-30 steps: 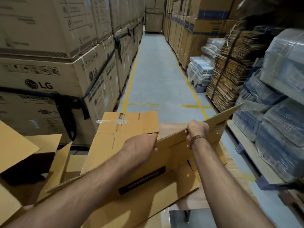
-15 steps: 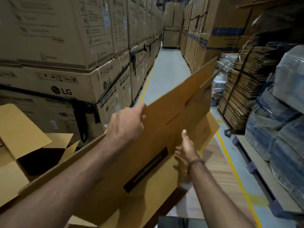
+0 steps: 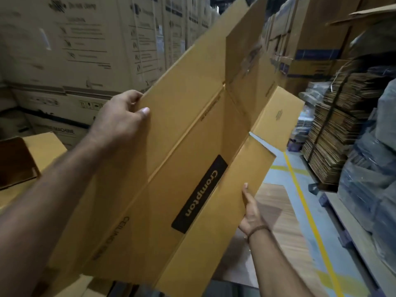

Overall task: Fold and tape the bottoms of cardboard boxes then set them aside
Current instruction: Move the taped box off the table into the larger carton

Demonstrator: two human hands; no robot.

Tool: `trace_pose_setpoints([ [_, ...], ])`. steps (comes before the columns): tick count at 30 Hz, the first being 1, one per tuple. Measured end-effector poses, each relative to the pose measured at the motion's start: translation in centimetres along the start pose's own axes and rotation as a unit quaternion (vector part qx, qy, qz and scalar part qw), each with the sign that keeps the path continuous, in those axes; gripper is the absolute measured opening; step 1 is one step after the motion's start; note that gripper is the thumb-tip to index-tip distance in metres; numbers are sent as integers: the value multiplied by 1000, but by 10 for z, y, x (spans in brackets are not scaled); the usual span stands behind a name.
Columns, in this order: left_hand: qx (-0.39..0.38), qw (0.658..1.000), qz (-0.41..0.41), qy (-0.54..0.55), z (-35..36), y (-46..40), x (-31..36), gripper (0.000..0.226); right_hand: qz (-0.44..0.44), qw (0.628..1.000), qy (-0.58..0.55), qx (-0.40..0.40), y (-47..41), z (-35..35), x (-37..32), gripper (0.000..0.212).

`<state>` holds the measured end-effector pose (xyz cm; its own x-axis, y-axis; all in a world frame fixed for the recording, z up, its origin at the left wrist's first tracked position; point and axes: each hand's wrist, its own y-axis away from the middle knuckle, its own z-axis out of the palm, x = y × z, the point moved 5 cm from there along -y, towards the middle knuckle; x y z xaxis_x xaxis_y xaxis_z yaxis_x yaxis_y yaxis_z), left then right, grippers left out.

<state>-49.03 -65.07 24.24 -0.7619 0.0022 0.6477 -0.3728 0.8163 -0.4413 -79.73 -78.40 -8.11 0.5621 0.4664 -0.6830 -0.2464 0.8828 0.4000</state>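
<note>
Fingers of the left hand (image 3: 120, 118) are curled over the upper left edge of the cardboard box (image 3: 177, 168), thumb pressed on its face. The right hand (image 3: 250, 209) is laid flat against the box's lower right panel. The box is held tilted above the counter (image 3: 276, 213).

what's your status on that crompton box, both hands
Left hand grips the upper edge of the Crompton box. Right hand braces its lower right side. Box held up, opening out, bottom unfolded, no tape. Nothing blocking.
</note>
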Motion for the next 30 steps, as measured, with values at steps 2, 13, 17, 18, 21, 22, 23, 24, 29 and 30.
trace_pose_setpoints([
  [2, 2, 999, -22, 32, -2, 4, -10, 35, -1, 999, -26, -24, 4, 5, -5, 58],
  [13, 31, 985, -169, 33, 14, 18, -115, 41, 12, 994, 101, -38, 3, -5, -30, 38],
  [17, 19, 981, -191, 2, 40, 20, -153, 40, -33, 986, 161, 13, -3, 1, -31, 33],
  [18, 17, 981, -191, -15, 48, 20, -160, 41, -48, 983, 174, 27, -5, 4, -31, 32],
  [21, 9, 977, -208, -56, 73, 22, -186, 44, -83, 970, 216, 71, -16, 8, -23, 23],
  [22, 1, 975, -216, -60, 82, 22, -198, 44, -89, 965, 231, 84, -22, 8, -19, 19],
  [23, -8, 973, -220, -63, 90, 21, -211, 44, -93, 960, 248, 95, -27, 8, -15, 16],
  [24, -17, 972, -224, -61, 97, 20, -224, 45, -93, 954, 266, 104, -33, 8, -11, 15],
  [29, -54, 965, -251, -53, 133, 10, -290, 50, -89, 934, 319, 135, -58, 19, 7, 12],
  [30, -62, 964, -254, -52, 139, 5, -302, 50, -89, 928, 333, 141, -65, 22, 12, 13],
])
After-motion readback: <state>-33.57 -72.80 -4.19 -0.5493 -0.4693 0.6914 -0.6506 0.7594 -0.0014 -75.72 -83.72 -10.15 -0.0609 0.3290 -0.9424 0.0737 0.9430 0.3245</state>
